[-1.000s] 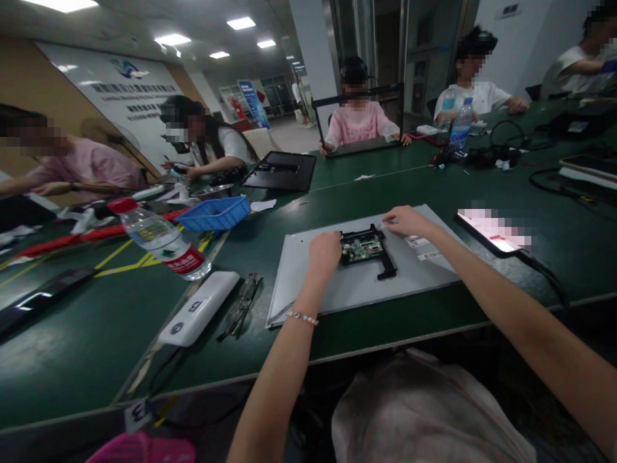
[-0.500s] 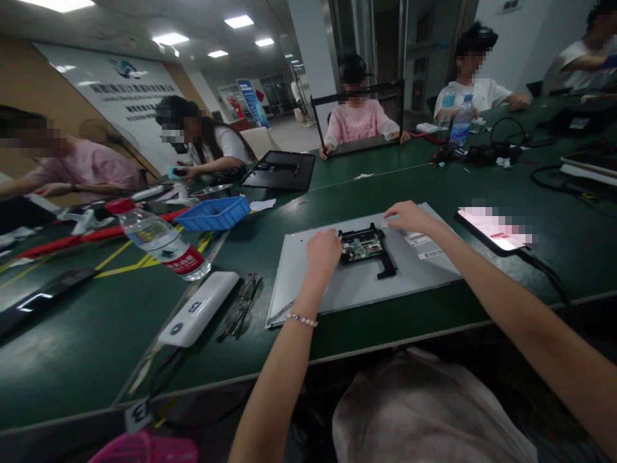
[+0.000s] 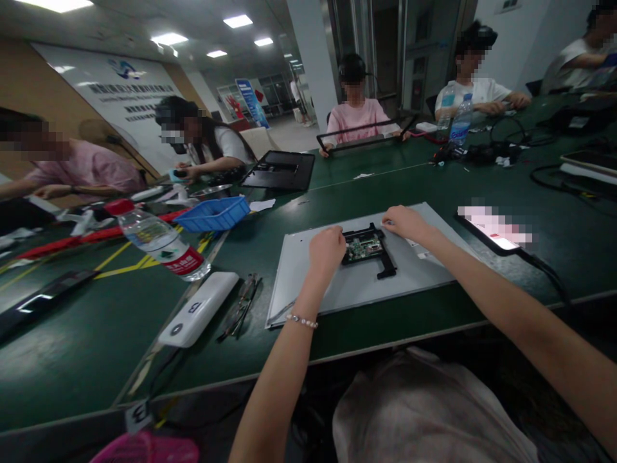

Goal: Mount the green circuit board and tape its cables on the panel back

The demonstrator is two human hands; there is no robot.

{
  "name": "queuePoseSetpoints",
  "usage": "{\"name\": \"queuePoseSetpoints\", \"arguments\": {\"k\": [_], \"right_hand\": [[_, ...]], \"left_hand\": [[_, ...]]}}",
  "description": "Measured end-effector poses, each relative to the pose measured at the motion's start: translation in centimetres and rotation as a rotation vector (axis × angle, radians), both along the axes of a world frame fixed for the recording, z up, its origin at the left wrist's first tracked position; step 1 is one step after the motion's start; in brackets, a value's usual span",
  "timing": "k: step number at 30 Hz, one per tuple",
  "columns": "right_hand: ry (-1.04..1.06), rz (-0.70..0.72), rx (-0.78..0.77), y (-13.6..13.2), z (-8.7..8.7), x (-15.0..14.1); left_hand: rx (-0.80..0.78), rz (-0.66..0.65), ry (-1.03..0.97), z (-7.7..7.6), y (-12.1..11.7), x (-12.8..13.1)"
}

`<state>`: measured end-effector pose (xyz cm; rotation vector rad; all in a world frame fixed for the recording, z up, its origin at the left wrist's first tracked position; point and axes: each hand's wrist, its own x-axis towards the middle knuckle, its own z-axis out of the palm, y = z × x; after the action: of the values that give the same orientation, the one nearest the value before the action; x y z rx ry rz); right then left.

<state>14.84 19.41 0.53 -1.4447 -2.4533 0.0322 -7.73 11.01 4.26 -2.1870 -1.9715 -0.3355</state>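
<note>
A grey flat panel (image 3: 347, 283) lies on the green table in front of me. On it sits a black bracket (image 3: 380, 257) framing a small green circuit board (image 3: 362, 247). My left hand (image 3: 326, 251) is curled into a loose fist at the bracket's left end, fingers pressed on its edge. My right hand (image 3: 405, 222) rests at the bracket's upper right corner, fingers bent and pinched on that corner; what lies under the fingertips is hidden. A bead bracelet (image 3: 301, 319) circles my left wrist.
A lit phone (image 3: 491, 231) with a cable lies right of the panel. Left of it are glasses (image 3: 240, 308), a white power bank (image 3: 198, 308), a tipped water bottle (image 3: 161, 241) and a blue tray (image 3: 214, 213). Several people work across the table, one holding a black frame (image 3: 366, 132).
My right hand has slid slightly left and down onto the bracket's corner. My left hand has barely shifted. The person opposite has lowered the black frame from upright to nearly flat.
</note>
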Motion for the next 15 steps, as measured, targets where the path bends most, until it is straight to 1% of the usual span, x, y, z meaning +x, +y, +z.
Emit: {"name": "queuePoseSetpoints", "arguments": {"k": [2,4,9,11,15], "right_hand": [[-0.020,-0.011,0.025,-0.2,0.1,-0.1],[-0.001,-0.023,0.043,-0.4,0.2,-0.2],[0.148,-0.039,0.117,-0.5,0.1,-1.1],[0.150,-0.002,0.126,-0.3,0.1,-2.0],[0.064,0.117,0.115,-0.2,-0.2,-3.6]], "left_hand": [[-0.011,-0.038,0.007,-0.1,0.0,0.2],[-0.025,-0.048,0.011,-0.3,0.0,0.3],[0.011,-0.079,-0.008,-0.8,0.1,0.3],[0.030,-0.101,-0.012,-1.0,0.2,0.2],[0.036,-0.133,-0.010,-1.2,0.3,0.2]]}}
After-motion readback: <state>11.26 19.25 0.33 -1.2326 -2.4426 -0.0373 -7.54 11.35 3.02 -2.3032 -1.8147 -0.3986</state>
